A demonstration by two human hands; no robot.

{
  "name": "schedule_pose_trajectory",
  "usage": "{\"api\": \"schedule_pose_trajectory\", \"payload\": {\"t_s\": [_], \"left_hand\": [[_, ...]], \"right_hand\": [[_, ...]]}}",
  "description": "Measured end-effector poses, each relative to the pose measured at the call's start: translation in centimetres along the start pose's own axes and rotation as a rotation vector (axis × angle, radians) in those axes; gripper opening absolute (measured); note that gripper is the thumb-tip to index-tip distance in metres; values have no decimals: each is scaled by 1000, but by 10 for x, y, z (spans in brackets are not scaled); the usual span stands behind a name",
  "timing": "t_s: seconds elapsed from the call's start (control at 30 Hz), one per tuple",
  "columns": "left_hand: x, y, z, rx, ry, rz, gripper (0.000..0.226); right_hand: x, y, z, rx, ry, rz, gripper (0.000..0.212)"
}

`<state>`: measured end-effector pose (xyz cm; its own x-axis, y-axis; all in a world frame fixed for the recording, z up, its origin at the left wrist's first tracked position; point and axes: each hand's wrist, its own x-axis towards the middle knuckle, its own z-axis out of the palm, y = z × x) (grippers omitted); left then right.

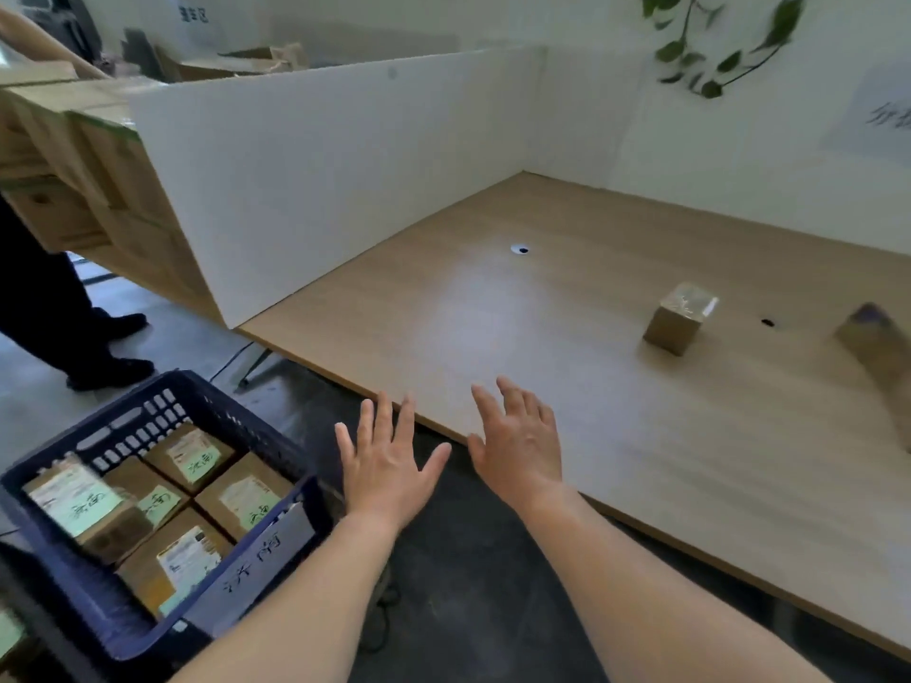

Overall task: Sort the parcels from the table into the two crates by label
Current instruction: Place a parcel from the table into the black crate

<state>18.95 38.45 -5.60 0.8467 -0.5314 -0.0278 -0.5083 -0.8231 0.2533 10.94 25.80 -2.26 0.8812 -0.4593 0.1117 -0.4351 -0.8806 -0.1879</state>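
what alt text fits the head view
Open and empty, the left hand and right hand hover by the near edge of a wooden table bearing a small parcel and a blurred parcel. A blue crate at lower left holds labelled parcels.

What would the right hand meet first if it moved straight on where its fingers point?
The right hand would likely cross bare table and reach the white partition; the parcel sits off to its right.

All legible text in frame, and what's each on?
"济南", handwritten: tag on the blue crate.
"济南", apparently: green labels on the parcels in it.
"分", rest cut off: wall sign.
Printed white labels and far sign: too blurred.
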Motion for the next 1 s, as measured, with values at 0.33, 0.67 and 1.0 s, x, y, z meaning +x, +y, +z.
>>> {"api": "schedule_pose_trajectory", "payload": {"t_s": [0.33, 0.67, 1.0], "left_hand": [[1, 199, 57, 74, -86, 180, 80], [2, 326, 94, 94, -132, 305, 79], [54, 362, 105, 31, -157, 356, 80]], "right_hand": [[-37, 195, -39, -21, 49, 206, 61], [-60, 324, -50, -28, 93, 313, 61], [-31, 372, -34, 26, 128, 384, 64]]}}
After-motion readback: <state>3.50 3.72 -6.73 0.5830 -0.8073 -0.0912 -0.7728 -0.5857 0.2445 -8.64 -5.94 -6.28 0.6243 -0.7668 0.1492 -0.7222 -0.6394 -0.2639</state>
